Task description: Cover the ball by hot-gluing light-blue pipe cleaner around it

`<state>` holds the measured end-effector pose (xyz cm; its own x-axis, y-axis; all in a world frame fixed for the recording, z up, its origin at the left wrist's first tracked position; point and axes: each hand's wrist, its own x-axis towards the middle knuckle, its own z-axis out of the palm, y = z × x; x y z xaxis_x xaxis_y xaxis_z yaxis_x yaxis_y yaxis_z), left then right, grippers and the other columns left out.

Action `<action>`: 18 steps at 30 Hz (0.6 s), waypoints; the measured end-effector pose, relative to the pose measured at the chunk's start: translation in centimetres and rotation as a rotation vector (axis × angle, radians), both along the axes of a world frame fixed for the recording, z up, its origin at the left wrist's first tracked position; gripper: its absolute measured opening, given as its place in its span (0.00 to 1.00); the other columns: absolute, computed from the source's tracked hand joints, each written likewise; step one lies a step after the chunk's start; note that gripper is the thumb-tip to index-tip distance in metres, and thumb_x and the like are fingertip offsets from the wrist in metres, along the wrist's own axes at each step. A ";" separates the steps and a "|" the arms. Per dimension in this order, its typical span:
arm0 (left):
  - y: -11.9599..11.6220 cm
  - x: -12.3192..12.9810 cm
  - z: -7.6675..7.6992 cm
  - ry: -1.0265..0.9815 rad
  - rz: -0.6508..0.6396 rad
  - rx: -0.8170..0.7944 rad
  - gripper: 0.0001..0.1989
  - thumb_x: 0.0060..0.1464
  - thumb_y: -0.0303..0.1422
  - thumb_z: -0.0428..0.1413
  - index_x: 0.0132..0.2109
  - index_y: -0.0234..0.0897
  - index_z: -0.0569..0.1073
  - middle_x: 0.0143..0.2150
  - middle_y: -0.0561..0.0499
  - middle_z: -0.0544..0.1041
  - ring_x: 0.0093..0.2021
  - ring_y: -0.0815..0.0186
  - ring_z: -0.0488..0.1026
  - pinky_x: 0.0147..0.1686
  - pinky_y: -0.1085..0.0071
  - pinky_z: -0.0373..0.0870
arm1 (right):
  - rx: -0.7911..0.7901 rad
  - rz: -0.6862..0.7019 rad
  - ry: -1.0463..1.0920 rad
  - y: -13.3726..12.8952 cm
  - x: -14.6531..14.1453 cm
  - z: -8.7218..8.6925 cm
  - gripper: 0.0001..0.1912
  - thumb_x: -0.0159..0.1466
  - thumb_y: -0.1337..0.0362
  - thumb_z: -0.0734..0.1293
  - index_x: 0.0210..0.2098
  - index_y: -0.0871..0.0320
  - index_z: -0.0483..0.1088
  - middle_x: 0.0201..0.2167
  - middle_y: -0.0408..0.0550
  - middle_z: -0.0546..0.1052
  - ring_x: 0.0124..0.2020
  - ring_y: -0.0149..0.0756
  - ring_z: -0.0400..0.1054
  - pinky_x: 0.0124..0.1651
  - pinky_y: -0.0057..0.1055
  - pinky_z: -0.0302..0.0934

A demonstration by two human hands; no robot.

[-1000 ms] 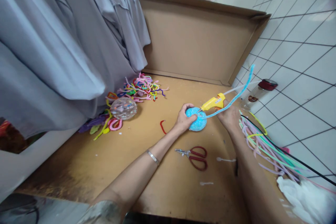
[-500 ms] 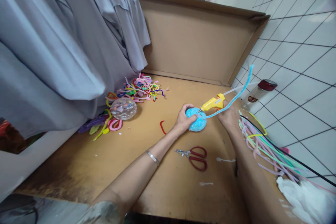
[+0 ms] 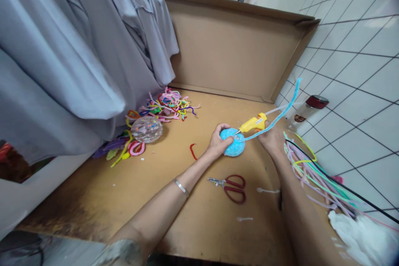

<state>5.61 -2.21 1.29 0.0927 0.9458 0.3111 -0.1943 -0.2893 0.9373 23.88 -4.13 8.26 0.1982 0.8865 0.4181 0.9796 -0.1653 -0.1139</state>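
Note:
My left hand (image 3: 220, 140) grips a ball wound with blue pipe cleaner (image 3: 234, 147), thumb on its near side. From the top of the ball a loose length of blue pipe cleaner (image 3: 288, 106) rises to the right. My right hand (image 3: 270, 136) is closed round the handle of a yellow hot glue gun (image 3: 253, 123), its metal nozzle at the top of the ball. A pale glue stick (image 3: 279, 108) sticks out of the gun's back. Red-handled scissors (image 3: 230, 188) lie slightly spread below the ball.
A clear faceted bowl (image 3: 147, 129) stands left beside a heap of coloured pipe cleaners (image 3: 170, 104). More pipe cleaners (image 3: 314, 174), a black cord (image 3: 352, 195) and white tissue (image 3: 361, 232) lie right. A red-lidded jar (image 3: 307, 113) stands by the tiled wall; cardboard (image 3: 230, 45) closes the back.
The glue gun has shifted very slightly, with its nozzle still at the top of the ball. My left hand and the ball stay in place.

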 end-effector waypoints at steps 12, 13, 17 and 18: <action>-0.1 0.0 0.1 -0.026 -0.006 -0.003 0.19 0.41 0.27 0.57 0.44 0.37 0.66 0.43 0.50 0.72 0.44 0.64 0.70 0.46 0.70 0.68 | 0.030 -0.002 -0.040 -0.1 -0.3 -0.1 0.17 0.60 0.62 0.60 0.45 0.61 0.72 0.34 0.57 0.78 0.35 0.47 0.71 0.31 0.33 0.56; -0.1 0.0 0.1 -0.020 -0.004 -0.006 0.19 0.41 0.27 0.57 0.44 0.37 0.66 0.43 0.50 0.72 0.43 0.64 0.70 0.46 0.69 0.67 | 0.030 -0.005 -0.037 -0.1 -0.4 -0.1 0.17 0.61 0.61 0.60 0.45 0.61 0.72 0.34 0.57 0.78 0.35 0.47 0.71 0.31 0.33 0.55; -0.2 0.1 0.3 -0.004 -0.004 -0.012 0.19 0.39 0.27 0.57 0.43 0.37 0.66 0.43 0.50 0.71 0.43 0.64 0.70 0.47 0.68 0.67 | 0.003 -0.021 -0.033 -0.3 -0.6 0.2 0.16 0.61 0.59 0.60 0.43 0.61 0.73 0.35 0.58 0.78 0.34 0.48 0.71 0.29 0.33 0.54; -0.2 0.1 0.3 -0.001 -0.006 -0.012 0.19 0.39 0.27 0.57 0.43 0.36 0.66 0.43 0.49 0.71 0.44 0.63 0.69 0.47 0.68 0.67 | -0.010 -0.025 -0.034 -0.4 -0.6 0.3 0.16 0.61 0.59 0.60 0.42 0.61 0.73 0.35 0.58 0.78 0.34 0.49 0.71 0.29 0.32 0.53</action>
